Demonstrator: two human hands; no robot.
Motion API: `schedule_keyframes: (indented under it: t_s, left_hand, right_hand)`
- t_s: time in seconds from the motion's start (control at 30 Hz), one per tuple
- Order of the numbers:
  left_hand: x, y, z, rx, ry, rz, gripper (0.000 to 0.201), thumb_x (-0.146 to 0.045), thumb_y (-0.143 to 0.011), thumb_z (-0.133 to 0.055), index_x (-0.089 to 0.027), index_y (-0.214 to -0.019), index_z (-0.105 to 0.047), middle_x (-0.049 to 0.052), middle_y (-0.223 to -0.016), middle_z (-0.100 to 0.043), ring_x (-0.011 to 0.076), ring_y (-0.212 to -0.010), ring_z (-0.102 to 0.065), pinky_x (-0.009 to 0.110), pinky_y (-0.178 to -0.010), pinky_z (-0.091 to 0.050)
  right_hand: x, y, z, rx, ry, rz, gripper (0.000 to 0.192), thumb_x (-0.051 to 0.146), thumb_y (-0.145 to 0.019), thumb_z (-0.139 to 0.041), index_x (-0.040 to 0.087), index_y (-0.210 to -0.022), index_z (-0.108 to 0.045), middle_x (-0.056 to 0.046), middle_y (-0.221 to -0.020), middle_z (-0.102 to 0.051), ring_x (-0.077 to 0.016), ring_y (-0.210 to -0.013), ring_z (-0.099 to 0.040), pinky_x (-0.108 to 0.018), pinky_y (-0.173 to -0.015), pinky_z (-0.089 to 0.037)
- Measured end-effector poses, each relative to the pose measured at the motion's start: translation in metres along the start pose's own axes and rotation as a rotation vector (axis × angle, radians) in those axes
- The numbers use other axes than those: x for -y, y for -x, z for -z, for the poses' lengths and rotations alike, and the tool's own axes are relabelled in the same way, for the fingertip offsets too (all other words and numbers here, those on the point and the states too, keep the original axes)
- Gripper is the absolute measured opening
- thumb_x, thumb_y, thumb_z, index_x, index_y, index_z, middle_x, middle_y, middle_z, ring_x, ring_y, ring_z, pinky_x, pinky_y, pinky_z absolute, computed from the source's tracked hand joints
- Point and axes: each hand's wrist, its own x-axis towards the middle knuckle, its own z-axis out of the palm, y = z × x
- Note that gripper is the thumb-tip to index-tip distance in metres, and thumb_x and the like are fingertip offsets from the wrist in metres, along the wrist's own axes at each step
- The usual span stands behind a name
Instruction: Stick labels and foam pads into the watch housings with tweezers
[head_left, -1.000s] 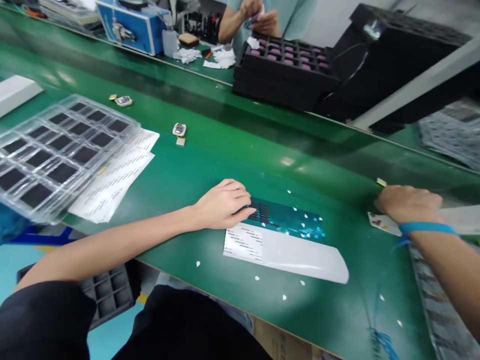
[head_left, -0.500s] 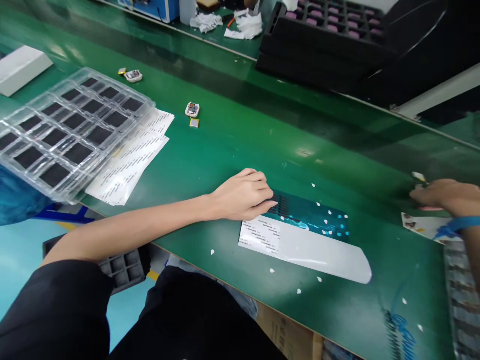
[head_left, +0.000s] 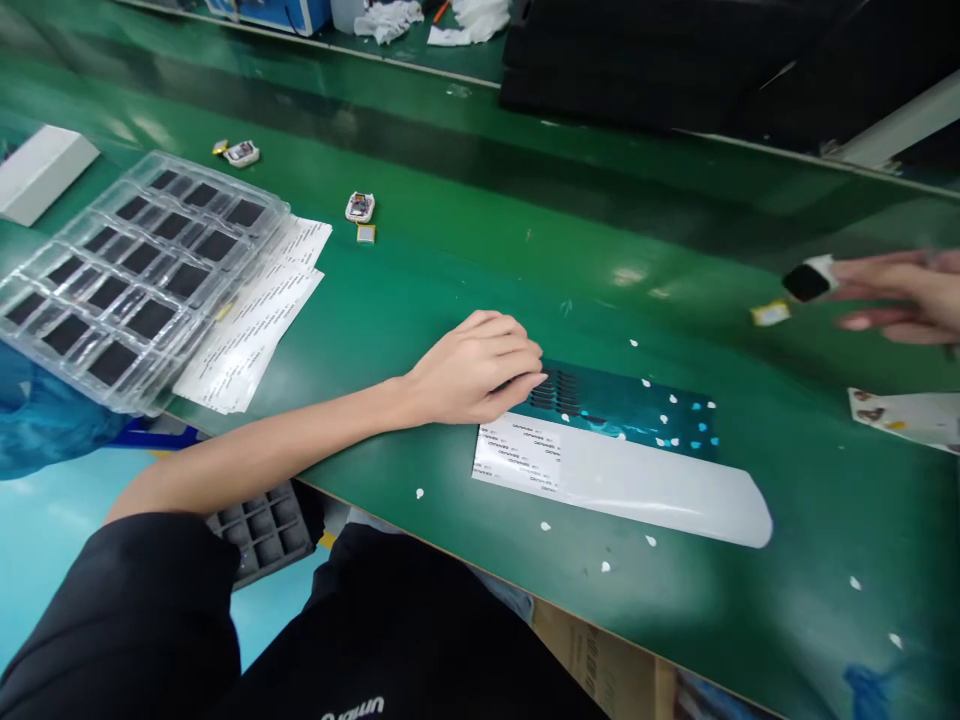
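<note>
Now my left hand (head_left: 480, 368) rests palm down on the green worktop (head_left: 465, 270), fingers (head_left: 525, 383) curled loosely with the tips pressing the left end of a teal label sheet (head_left: 622, 412); nothing is gripped. That sheet lies flat, and a white backing strip (head_left: 637, 485) overlaps its near edge. My right hand (head_left: 900, 295) is raised at the far right, blurred, fingers stretched out, pinching a small black and white part (head_left: 808, 280). A tiny yellow piece (head_left: 770, 314) lies just below it on the worktop. To do this well, I judge the left fingertips should keep the sheet pinned flat so it cannot slide, while the right hand brings the part in low and steady. Small white flecks are scattered over the sheet and the worktop around it. Between my two hands the worktop gives open room. The near edge runs close below the strip, so little room there. Well to the left sit a clear tray (head_left: 135, 270) of dark squares and paper sheets (head_left: 255, 315) under its right side. Two small devices (head_left: 359, 207) lie beyond, well apart from my hands.
</note>
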Motion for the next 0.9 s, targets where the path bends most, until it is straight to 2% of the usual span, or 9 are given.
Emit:
schedule_keyframes:
  t_s: [0.07, 0.13, 0.23, 0.3, 0.4, 0.5, 0.67, 0.8, 0.9]
  left_hand:
    - [-0.003, -0.003, 0.008, -0.140, 0.009, 0.036, 0.024, -0.028, -0.108, -0.050, -0.016, -0.109, -0.071, 0.011, -0.122, -0.079, 0.0238, -0.112, -0.070, 0.042, -0.099, -0.054]
    - [-0.008, -0.008, 0.018, -0.224, -0.001, 0.080, 0.026, -0.031, -0.107, -0.049, -0.019, -0.119, -0.070, 0.012, -0.138, -0.073, 0.0273, -0.128, -0.066, 0.049, -0.109, -0.052]
    - [-0.021, -0.015, 0.034, -0.197, 0.029, 0.113, 0.032, -0.039, -0.108, -0.045, -0.025, -0.122, -0.070, 0.008, -0.142, -0.071, 0.0304, -0.138, -0.062, 0.055, -0.117, -0.047]
    - [-0.033, -0.017, 0.040, -0.121, 0.162, 0.085, 0.035, -0.041, -0.109, -0.043, -0.024, -0.121, -0.071, 0.009, -0.136, -0.074, 0.0291, -0.132, -0.066, 0.053, -0.115, -0.050]
    - [-0.049, -0.015, 0.040, 0.082, 0.475, 0.093, 0.032, -0.037, -0.108, -0.050, -0.017, -0.126, -0.068, 0.010, -0.115, -0.081, 0.0226, -0.102, -0.077, 0.039, -0.098, -0.060]
    - [-0.058, -0.011, 0.032, 0.271, 0.711, 0.334, 0.035, -0.029, -0.102, -0.060, -0.013, -0.133, -0.064, 0.009, -0.108, -0.080, 0.0164, -0.084, -0.075, 0.028, -0.080, -0.061]
    - [-0.060, -0.013, 0.025, 0.301, 0.949, 0.713, 0.035, -0.023, -0.097, -0.059, -0.010, -0.129, -0.064, 0.008, -0.096, -0.077, 0.0120, -0.072, -0.069, 0.023, -0.066, -0.055]
    - [-0.062, -0.018, 0.026, 0.190, 1.005, 0.893, 0.019, -0.023, -0.090, -0.071, -0.011, -0.104, -0.068, 0.006, -0.084, -0.076, 0.0110, -0.070, -0.069, 0.020, -0.065, -0.054]
    - [-0.064, -0.019, 0.025, 0.147, 1.089, 0.957, 0.018, -0.021, -0.084, -0.078, -0.014, -0.091, -0.062, 0.004, -0.081, -0.076, 0.0087, -0.065, -0.067, 0.016, -0.058, -0.050]
  right_hand:
    - [0.020, 0.031, 0.000, 0.075, -0.118, -0.057, 0.051, 0.051, -0.108, -0.055, 0.006, -0.118, -0.077, -0.013, -0.077, -0.075, -0.0069, -0.053, -0.064, -0.020, -0.055, -0.052]
    - [0.046, 0.075, -0.005, 0.237, -0.338, 0.006, 0.052, 0.062, -0.096, -0.071, 0.016, -0.117, -0.080, -0.004, -0.057, -0.064, -0.0089, -0.045, -0.058, -0.017, -0.042, -0.043]
    - [0.085, 0.150, -0.019, 0.602, -0.619, 0.431, 0.051, 0.073, -0.090, -0.072, 0.027, -0.111, -0.081, 0.004, -0.050, -0.056, -0.0081, -0.033, -0.043, -0.018, -0.028, -0.035]
    - [0.102, 0.191, -0.027, 0.490, -0.732, 0.605, 0.030, 0.057, -0.099, -0.071, 0.031, -0.112, -0.076, 0.001, -0.081, -0.072, -0.0064, -0.041, -0.050, -0.017, -0.033, -0.045]
    - [0.107, 0.219, -0.037, 0.242, -0.594, 0.772, 0.013, 0.033, -0.105, -0.066, 0.028, -0.115, -0.070, -0.004, -0.118, -0.072, -0.0037, -0.050, -0.054, -0.017, -0.048, -0.056]
    - [0.099, 0.215, -0.045, 0.049, -0.497, 0.838, 0.015, 0.024, -0.106, -0.064, 0.024, -0.121, -0.067, -0.007, -0.125, -0.072, -0.0045, -0.056, -0.059, -0.019, -0.060, -0.061]
    - [0.093, 0.205, -0.062, -0.103, -0.420, 0.917, 0.029, 0.016, -0.103, -0.067, 0.022, -0.132, -0.066, -0.012, -0.140, -0.070, -0.0151, -0.089, -0.078, -0.023, -0.076, -0.066]
    - [0.097, 0.214, -0.071, -0.193, -0.454, 0.698, 0.042, 0.018, -0.100, -0.074, 0.025, -0.140, -0.062, -0.002, -0.101, -0.081, -0.0116, -0.064, -0.073, -0.022, -0.056, -0.061]
    - [0.099, 0.218, -0.073, -0.222, -0.476, 0.633, 0.032, 0.019, -0.101, -0.073, 0.028, -0.131, -0.066, 0.007, -0.073, -0.074, -0.0084, -0.047, -0.062, -0.022, -0.045, -0.052]
